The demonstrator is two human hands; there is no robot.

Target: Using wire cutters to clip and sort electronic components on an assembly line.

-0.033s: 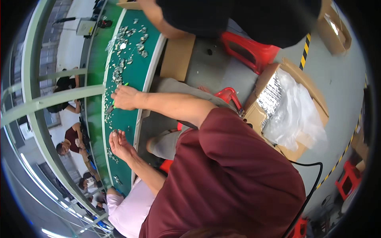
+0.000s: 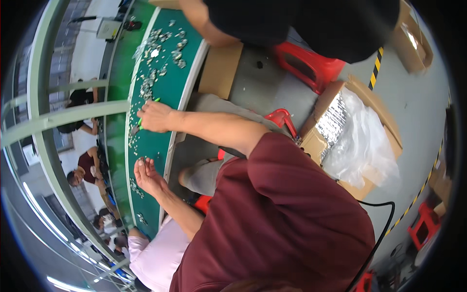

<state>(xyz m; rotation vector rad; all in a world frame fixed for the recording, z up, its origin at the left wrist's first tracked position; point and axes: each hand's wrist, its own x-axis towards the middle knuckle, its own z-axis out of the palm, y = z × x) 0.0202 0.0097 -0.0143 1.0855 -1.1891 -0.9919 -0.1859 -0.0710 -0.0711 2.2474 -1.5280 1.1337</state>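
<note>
My right hand [image 2: 156, 117] is closed around a green-handled hand tool [image 2: 140, 121], probably pliers or cutters. Its dark tip [image 2: 135, 130] points down toward the green work surface [image 2: 158, 141]. Closer to the person in pink, my left hand [image 2: 150, 176] is raised over the surface with its thumb and fingers pinched together. A small metallic piece [image 2: 141, 159] shows at those fingertips, too small to make out fully. Small silvery parts [image 2: 147, 87] lie heaped beyond my right hand, and light-coloured bits are scattered beside the tool.
More silvery parts [image 2: 136, 189] lie past my left hand. A pale green metal frame [image 2: 63, 120] crosses at the left. People sit close on both sides, one in pink [image 2: 158, 253]. Behind me stand a cardboard box with plastic wrap [image 2: 362, 141] and a red stool [image 2: 311, 65].
The whole view has shifted slightly. Both hands keep nearly the same pose, and the tool and small piece are still held.
</note>
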